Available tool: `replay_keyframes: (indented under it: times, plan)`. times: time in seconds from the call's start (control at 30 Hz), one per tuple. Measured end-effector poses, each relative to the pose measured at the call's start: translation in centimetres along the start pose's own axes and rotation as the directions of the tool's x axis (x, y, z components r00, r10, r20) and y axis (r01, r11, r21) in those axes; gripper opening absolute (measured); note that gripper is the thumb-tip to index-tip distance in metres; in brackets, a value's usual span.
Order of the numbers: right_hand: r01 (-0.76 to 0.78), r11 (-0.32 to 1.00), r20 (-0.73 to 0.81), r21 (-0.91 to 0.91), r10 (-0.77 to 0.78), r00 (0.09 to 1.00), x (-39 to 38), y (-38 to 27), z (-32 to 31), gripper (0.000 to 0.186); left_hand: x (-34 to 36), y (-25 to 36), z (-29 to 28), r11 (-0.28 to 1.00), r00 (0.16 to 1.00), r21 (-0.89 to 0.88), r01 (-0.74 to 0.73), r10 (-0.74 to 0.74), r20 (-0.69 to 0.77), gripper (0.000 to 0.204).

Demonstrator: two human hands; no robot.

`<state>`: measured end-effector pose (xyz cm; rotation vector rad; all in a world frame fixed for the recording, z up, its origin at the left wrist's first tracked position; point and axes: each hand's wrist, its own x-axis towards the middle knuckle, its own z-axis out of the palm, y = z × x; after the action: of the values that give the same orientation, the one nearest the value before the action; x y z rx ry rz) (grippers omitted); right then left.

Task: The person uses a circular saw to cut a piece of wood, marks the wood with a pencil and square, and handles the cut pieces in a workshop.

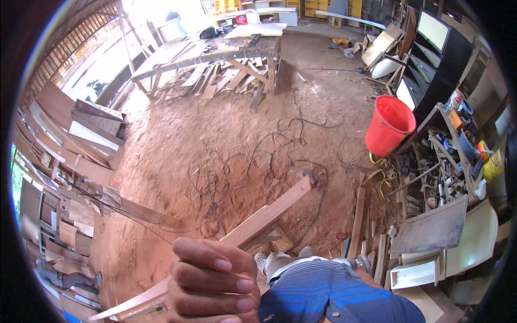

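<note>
The long, pale-brown, square-edged wooden beam (271, 213), slanting across the reddish dirt floor (156, 161) beyond the left hand (215, 280), loosely fisted with contents unseen, looks stiff and fairly heavy, best gripped by both edges mid-length, while the right hand's (363, 268) hold cannot be told

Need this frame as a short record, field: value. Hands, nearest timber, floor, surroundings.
Left hand: left hand curled into a fist, close to the camera; any held object not discernible
Right hand: cannot be made out clearly
Nearest timber: long wooden beam, running diagonally, partly hidden behind the fist
Floor: brown dirt floor with tangled dark cord
Right side: red bucket beside cluttered shelving
Background: workbench, wood offcuts heaped underneath
</note>
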<state>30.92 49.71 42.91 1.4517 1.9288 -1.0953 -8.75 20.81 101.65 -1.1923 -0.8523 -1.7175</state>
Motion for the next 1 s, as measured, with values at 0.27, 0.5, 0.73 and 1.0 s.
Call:
replay_keyframes:
  times: [0.27,0.5,0.73,1.0]
  plan:
    - [-0.076,0.996,-0.024,-0.037,0.075,0.997,0.5,0.7,0.1,0.082,-0.1,0.2,1.0,1.0,1.0,-0.005,-0.002,0.002,0.004,0.059]
    - [0.03,0.999,-0.052,-0.017,-0.031,0.998,3.8,4.2,2.2,0.083,-2.8,-4.5,-1.8,0.98,0.986,0.108,0.164,-0.165,-0.008,0.028]
    - [0.038,0.998,-0.041,-0.049,-0.04,0.998,2.5,2.9,1.1,0.079,-18.3,-12.0,-9.0,0.418,0.42,0.613,0.671,-0.895,0.15,0.052]
    - [0.073,0.995,-0.023,-0.074,-0.075,0.997,2.5,2.0,0.2,0.074,-36.2,-11.9,-17.9,0.203,0.036,0.969,0.143,-0.979,0.199,0.091]
